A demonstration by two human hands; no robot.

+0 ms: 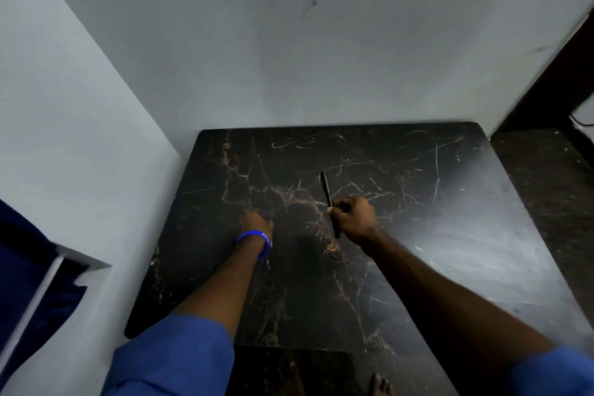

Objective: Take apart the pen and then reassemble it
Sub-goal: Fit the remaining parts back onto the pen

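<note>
A slim black pen (326,187) is held near its middle by my right hand (355,219), over the centre of a dark marble table (434,235). The pen runs nearly straight away from me, one end sticking out past my fingers and the other end showing below my palm. It looks whole, in one piece. My left hand (257,224) rests as a loose fist on the table to the left, about a hand's width from the pen, with a blue wristband on the wrist. Nothing shows in that fist.
Grey walls close the table in at the back and on the left. A dark counter (546,177) adjoins the table on the right. A dark blue cloth (29,267) hangs at the lower left. My bare foot (381,384) shows below the table's near edge.
</note>
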